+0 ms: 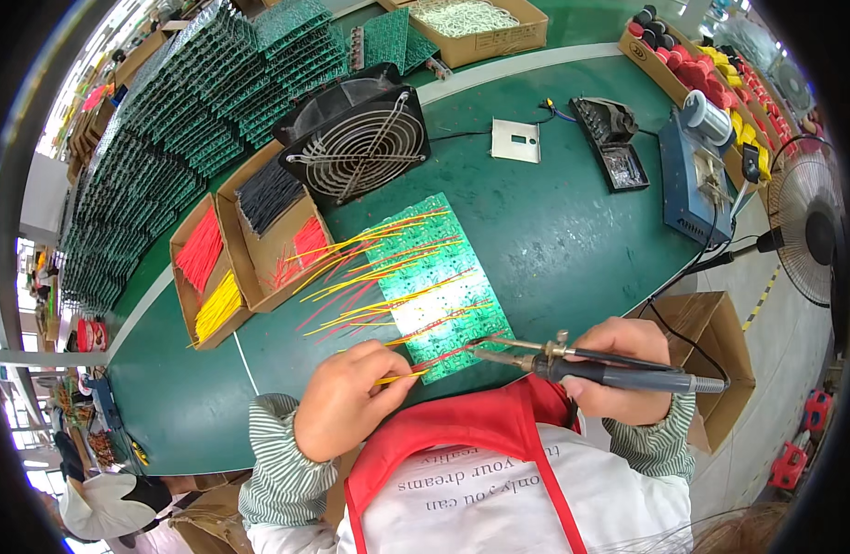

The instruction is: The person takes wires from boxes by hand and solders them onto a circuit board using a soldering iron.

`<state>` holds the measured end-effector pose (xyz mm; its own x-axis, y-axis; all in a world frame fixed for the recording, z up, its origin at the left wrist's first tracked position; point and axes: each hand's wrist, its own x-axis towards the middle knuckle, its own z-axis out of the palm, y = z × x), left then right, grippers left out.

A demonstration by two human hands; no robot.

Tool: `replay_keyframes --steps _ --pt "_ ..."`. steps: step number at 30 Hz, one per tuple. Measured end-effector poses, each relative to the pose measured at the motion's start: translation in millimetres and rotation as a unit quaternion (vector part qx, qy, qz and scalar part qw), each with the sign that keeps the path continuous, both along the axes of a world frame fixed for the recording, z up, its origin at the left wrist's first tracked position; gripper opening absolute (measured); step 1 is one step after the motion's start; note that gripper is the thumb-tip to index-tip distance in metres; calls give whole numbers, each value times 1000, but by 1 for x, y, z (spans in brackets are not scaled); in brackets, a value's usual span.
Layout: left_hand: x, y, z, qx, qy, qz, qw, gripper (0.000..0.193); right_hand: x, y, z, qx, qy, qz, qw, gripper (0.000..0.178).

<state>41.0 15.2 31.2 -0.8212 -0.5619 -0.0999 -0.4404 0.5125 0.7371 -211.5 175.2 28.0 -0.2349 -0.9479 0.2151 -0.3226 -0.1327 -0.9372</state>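
Observation:
A green circuit board panel [434, 277] lies on the green table [554, 231], with many yellow and red wires sticking out to its left. My left hand [347, 397] pinches a yellow wire [397, 377] at the panel's near edge. My right hand [619, 355] grips a soldering iron [573, 365] with a dark handle. Its metal tip points left and meets the panel's near edge close to the held wire.
Cardboard boxes with red, yellow and black wires [231, 258] sit left of the panel. A black square fan [360, 138] stands behind it. Stacks of green boards [185, 120] fill the far left. A blue soldering station [693, 175] and a black stand [614, 138] are at the right.

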Motion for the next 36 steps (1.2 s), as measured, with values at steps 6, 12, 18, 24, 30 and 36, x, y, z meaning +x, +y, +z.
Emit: replay_keyframes --steps 6,12,18,24,30,36 --pt "-5 3 -20 26 -6 -8 1000 9 11 -8 -3 51 19 52 997 18" --pt "-3 0 -28 46 -9 -11 999 10 15 -15 -3 94 -24 52 994 17" --pt "-3 -5 -28 62 -9 -17 998 10 18 -20 -3 104 -42 54 992 16" --pt "-4 -5 -30 54 -5 -19 998 11 18 -21 -4 116 -49 58 990 16" --pt "-6 -5 -28 46 -23 -20 998 12 14 -18 -3 87 -22 53 995 16" --pt "-5 -5 -17 13 -25 -4 1000 9 8 -13 2 68 4 38 997 17"
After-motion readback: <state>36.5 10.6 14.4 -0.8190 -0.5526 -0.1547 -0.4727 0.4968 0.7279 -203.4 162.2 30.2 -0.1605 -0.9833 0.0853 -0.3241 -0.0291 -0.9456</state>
